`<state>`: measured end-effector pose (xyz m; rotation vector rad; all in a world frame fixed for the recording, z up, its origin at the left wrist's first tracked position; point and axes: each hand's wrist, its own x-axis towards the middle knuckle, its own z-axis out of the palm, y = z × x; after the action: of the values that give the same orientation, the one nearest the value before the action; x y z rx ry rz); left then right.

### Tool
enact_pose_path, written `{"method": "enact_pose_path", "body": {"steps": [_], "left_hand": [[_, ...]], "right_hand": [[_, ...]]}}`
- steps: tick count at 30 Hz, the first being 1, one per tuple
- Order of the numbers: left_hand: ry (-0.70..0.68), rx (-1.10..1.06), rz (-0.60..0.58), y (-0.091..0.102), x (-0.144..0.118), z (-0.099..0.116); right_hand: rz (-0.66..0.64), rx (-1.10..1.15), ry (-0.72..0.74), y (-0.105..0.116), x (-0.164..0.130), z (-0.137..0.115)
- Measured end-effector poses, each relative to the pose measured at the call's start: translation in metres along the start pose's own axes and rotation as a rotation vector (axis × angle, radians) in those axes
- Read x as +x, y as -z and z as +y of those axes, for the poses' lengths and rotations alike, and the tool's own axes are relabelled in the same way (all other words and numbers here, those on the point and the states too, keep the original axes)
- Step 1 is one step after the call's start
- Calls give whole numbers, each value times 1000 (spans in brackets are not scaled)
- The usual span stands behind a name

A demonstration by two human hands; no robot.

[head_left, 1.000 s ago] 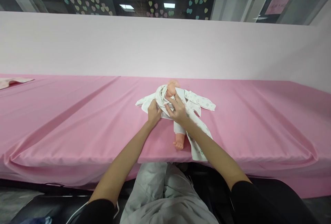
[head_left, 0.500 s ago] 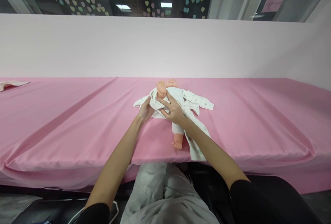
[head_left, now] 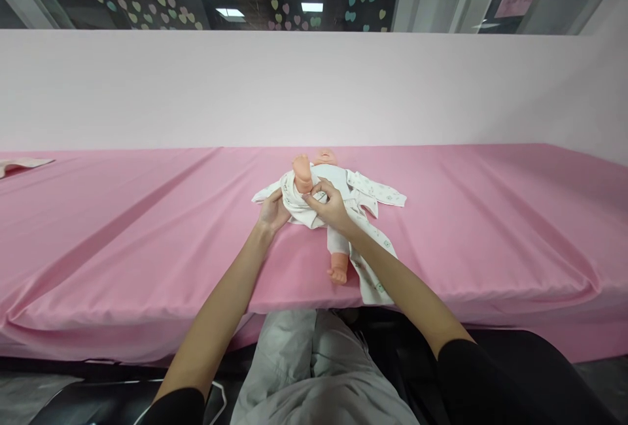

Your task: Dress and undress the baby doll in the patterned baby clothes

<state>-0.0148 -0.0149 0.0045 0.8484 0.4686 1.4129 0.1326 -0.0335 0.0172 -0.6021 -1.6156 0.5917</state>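
A baby doll (head_left: 335, 176) lies on its back on the pink-covered table, its head at the far side. One leg is raised, and its bare foot (head_left: 302, 170) sticks out of the bunched leg of a white printed baby garment (head_left: 299, 208). My left hand (head_left: 275, 211) is closed on the outer side of that bunched cloth, its fingers partly hidden behind it. At the inner side, beside the doll's ankle, my right hand (head_left: 333, 206) pinches the cloth between thumb and fingers. The doll's other leg (head_left: 338, 267) lies straight toward me, outside the garment's spread second leg (head_left: 369, 274).
The pink sheet (head_left: 161, 235) covers the table and hangs over its front edge. A folded pale cloth (head_left: 24, 165) lies at the far left. Behind the table rises a white wall (head_left: 314, 88). My lap (head_left: 314, 366) is close to the front edge.
My right hand's fingers were spread along the doll's raised leg and are now drawn into a pinch at the cloth. The raised foot has shifted slightly left, and more of it shows.
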Motion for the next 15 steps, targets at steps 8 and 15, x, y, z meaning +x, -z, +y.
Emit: {"method": "enact_pose_path", "body": {"steps": [8,15], "left_hand": [[35,-107,156,7,3,-5],[78,-108,105,15,5,-2]], "right_hand": [[-132,55,-82,-1,-4,13],[-371,288,-213,12,8,-5]]}}
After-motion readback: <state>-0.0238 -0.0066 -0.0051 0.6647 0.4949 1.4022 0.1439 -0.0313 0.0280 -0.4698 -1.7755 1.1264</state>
